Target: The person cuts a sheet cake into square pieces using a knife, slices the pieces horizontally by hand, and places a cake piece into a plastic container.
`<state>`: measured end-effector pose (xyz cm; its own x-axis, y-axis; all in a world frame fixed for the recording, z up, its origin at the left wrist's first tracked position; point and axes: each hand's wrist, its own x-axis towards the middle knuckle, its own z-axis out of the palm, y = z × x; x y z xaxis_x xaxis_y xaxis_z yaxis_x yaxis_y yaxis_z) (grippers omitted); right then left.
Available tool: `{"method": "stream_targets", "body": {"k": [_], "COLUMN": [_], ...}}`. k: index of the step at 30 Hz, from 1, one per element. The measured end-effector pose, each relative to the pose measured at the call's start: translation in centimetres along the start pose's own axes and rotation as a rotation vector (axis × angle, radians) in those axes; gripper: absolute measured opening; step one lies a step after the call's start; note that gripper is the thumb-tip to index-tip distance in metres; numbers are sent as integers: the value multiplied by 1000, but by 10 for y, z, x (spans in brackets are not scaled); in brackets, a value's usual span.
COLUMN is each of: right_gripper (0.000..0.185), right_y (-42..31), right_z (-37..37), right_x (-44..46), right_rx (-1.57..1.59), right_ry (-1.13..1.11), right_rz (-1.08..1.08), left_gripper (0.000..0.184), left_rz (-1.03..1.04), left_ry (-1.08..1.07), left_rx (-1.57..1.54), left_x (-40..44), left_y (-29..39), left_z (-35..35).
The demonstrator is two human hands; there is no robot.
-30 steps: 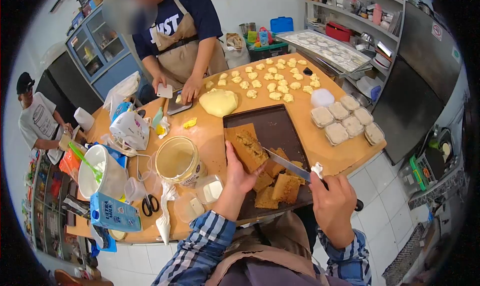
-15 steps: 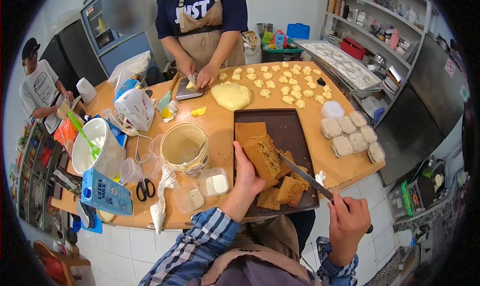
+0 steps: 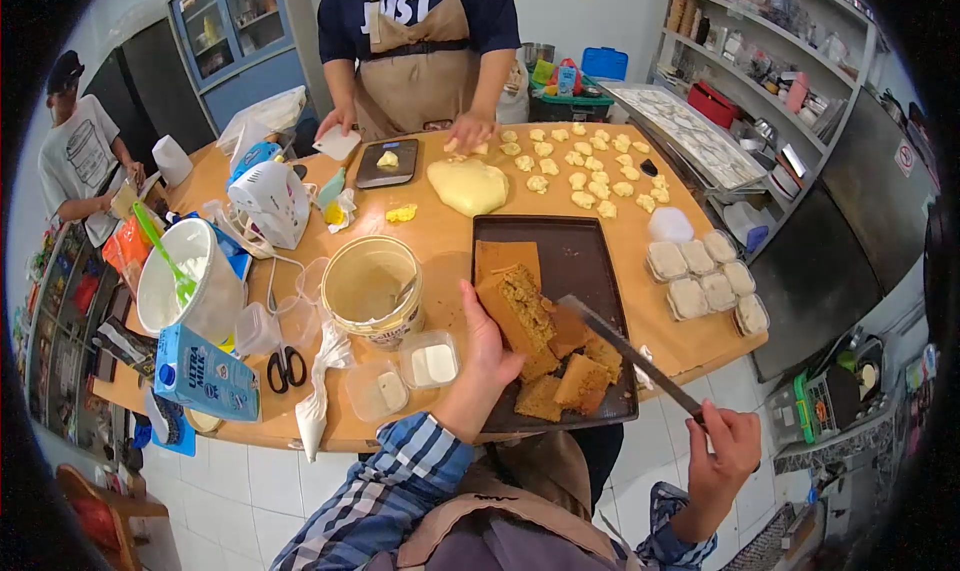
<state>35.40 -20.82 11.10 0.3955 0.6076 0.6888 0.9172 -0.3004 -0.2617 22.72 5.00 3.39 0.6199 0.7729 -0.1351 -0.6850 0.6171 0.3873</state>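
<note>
My right hand is wrapped around the handle of a long knife, its blade slanting over the right side of a dark baking tray. On the tray lie a flat piece of brown sponge cake and several cut chunks. My left hand grips a larger cake slab from its left side, with the thumb near its lower edge. The slab's crumbly cut face shows. The blade tip is apart from the slab, close to the pieces beside it.
Left of the tray stand a tub, small plastic boxes, a piping bag, scissors and a milk carton. Filled containers sit at right. Across the table, a co-worker handles dough beside a scale.
My right hand and the knife have moved right, drawing the blade away from the slab. My left hand stays at the cake. The co-worker's hands have moved apart, leaving dough on the scale.
</note>
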Motion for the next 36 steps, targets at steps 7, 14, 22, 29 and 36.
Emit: {"method": "stream_targets", "body": {"k": [7, 14, 22, 29, 36], "right_gripper": [33, 29, 51, 83, 72], "right_y": [16, 10, -27, -56, -42], "right_z": [19, 61, 91, 102, 131], "right_x": [-9, -10, 35, 61, 55], "right_rx": [304, 674, 990, 1036, 1107], "right_ry": [-18, -149, -357, -490, -508], "right_rz": [205, 484, 451, 391, 448], "left_gripper": [78, 78, 78, 47, 43], "left_rz": [-10, 9, 140, 296, 273], "left_ry": [-18, 35, 4, -99, -13], "left_rx": [-43, 28, 271, 308, 732], "left_x": [-5, -7, -16, -22, -22], "left_y": [-2, -7, -18, -26, -21], "left_z": [2, -3, -4, -9, -6]}}
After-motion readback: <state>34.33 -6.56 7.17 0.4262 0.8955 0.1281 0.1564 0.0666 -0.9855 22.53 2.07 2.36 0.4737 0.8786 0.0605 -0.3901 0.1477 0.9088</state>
